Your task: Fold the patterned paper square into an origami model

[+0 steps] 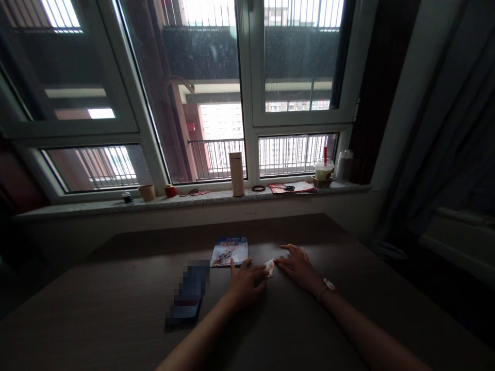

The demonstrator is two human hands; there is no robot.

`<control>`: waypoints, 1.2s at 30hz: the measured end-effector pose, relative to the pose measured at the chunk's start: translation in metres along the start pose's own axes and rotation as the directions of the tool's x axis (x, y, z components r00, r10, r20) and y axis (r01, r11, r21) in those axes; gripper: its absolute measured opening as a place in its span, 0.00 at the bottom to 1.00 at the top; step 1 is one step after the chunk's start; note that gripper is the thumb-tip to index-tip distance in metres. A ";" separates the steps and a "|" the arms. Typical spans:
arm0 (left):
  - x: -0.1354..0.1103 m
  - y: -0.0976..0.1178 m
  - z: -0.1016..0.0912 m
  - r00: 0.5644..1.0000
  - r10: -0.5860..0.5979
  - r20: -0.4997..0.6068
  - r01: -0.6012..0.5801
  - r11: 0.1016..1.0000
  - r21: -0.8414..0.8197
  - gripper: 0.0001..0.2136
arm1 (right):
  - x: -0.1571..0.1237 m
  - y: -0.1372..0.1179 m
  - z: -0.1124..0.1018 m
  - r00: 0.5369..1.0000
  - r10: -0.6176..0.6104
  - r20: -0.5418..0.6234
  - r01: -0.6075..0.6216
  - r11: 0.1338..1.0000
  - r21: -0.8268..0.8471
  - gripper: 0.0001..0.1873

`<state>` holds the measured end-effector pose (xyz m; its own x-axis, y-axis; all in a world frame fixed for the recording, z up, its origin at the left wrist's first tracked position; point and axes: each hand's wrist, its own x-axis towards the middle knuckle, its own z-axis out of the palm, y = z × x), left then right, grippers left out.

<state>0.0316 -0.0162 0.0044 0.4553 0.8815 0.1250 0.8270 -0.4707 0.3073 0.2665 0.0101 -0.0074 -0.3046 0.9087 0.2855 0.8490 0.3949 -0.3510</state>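
Observation:
A small folded piece of paper (269,268), white with reddish-orange marks, lies on the dark table between my two hands. My left hand (247,282) holds the paper's left side down with its curled fingers, while the other fingers are spread. From the right, my right hand (299,265) has its fingertips closed at the paper's upper right corner, with another finger stretched out above it. A bracelet (328,284) with a pale charm is on my right wrist. Just beyond my left hand lies a booklet (230,251) with a blue printed cover. How the paper's underside is folded is hidden.
A blurred-out dark phone-like object (188,293) rests left of my left forearm. Along the windowsill (185,202) stand a beige bottle (236,175), a paper cup (147,192), a tape roll (259,188), scissors (288,188) on red papers and a drink cup (324,169) with a red straw.

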 end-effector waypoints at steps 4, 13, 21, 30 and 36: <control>-0.001 0.000 -0.002 1.000 -0.012 0.009 0.012 1.000 -0.004 0.17 | -0.003 0.002 -0.002 0.999 -0.045 0.013 0.045 0.999 0.019 0.16; 0.000 -0.002 -0.002 1.000 -0.018 0.017 0.018 1.000 0.011 0.19 | 0.000 0.001 0.000 0.998 0.047 -0.039 -0.049 0.997 -0.052 0.15; 0.000 -0.001 -0.003 1.000 -0.010 0.017 0.009 1.000 0.019 0.18 | 0.001 -0.006 -0.002 0.990 0.130 -0.060 -0.133 0.991 -0.035 0.14; -0.001 0.000 -0.004 1.000 -0.007 0.026 0.007 1.000 0.030 0.19 | 0.003 -0.004 0.003 0.987 0.153 -0.051 -0.154 0.988 -0.016 0.15; -0.002 0.000 -0.003 0.999 0.019 0.033 -0.020 1.000 0.016 0.19 | 0.005 -0.009 0.005 0.983 0.163 -0.085 -0.161 0.987 0.019 0.15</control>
<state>0.0299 -0.0182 0.0073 0.4818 0.8706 0.0995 0.8229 -0.4886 0.2900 0.2551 0.0117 -0.0069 -0.1246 0.9458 0.2998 0.8785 0.2456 -0.4097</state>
